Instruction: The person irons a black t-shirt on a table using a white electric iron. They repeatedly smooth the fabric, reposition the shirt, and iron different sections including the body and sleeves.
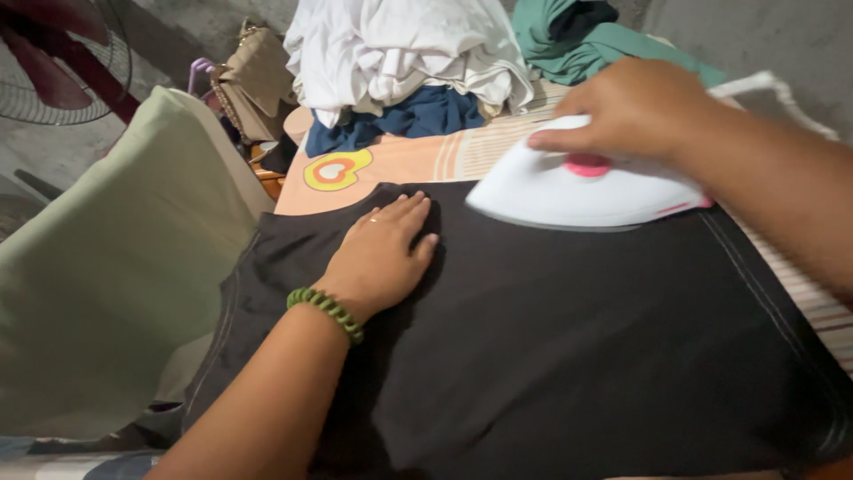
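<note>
A black garment [569, 356] lies spread flat across a padded surface with a striped orange cover [418, 160]. My left hand [384, 253] rests palm down on the garment's upper left part, fingers together; a green bead bracelet sits on that wrist. My right hand [631, 107] grips the handle of a white iron [569, 191] with a pink dial. The iron's sole lies on the garment's far edge, its tip pointing left, a short way right of my left fingertips.
A heap of white [400, 49], navy [400, 120] and green clothes [586, 36] lies at the far end. A pale green cloth [115, 258] hangs at the left, a beige quilted bag [253, 84] behind it, and a fan [62, 62] at top left.
</note>
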